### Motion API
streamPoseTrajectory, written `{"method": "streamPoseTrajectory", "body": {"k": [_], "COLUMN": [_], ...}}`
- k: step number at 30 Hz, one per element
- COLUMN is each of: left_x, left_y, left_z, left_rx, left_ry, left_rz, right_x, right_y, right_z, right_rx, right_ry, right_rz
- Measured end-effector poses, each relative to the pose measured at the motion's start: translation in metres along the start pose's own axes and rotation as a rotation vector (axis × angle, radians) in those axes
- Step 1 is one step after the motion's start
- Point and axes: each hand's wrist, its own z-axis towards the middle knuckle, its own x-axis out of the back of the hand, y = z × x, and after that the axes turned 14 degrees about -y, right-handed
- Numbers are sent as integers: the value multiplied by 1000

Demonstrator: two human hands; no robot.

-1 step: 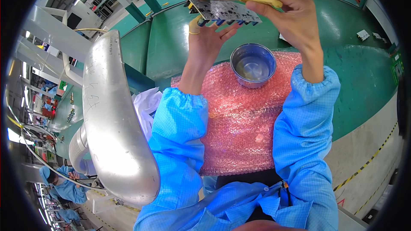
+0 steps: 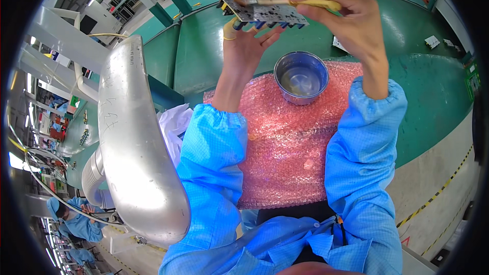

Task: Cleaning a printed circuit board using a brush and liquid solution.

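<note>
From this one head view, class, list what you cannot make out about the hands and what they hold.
- Circuit board: underside faces away; parts too small.
- Brush: the right hand covers its handle end.
- Left hand: the board hides its fingertips and grip.
- Metal bowl: glare hides any contents.

Dark circuit board (image 2: 265,12), blue parts underneath, held raised and near flat at far centre. Yellow-handled brush (image 2: 293,3) lies across its top, bristle end pointing left, handle right.
</note>
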Motion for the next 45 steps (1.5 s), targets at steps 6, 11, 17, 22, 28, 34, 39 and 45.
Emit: {"method": "streamPoseTrajectory", "body": {"k": [6, 11, 17, 22, 28, 34, 39, 45], "left_x": [5, 3, 3, 4, -15, -15, -6, 26], "left_y": [0, -7, 6, 5, 11, 29, 37, 40], "left_z": [1, 2, 1, 2, -2, -4, -3, -5], "left_rx": [14, 28, -58, -51, -71, -147, -190, -90], "left_ry": [13, -35, 80, -41, -119, -90, -53, -11], "left_rz": [55, 39, 77, -2, 102, -21, -143, -292], "right_x": [14, -2, 20, 16, 14, 40, 55, 60], "right_y": [-2, -3, 6, 31, 48, 69, 81, 75], "right_z": [-7, 2, -9, 8, 0, -14, -22, -23], "right_rx": [119, 64, 113, -130, -241, -456, -559, -472], "right_ry": [145, 82, -8, 268, 157, 232, 369, 491], "right_rz": [93, 54, 86, 420, 666, 501, 356, 258]}}
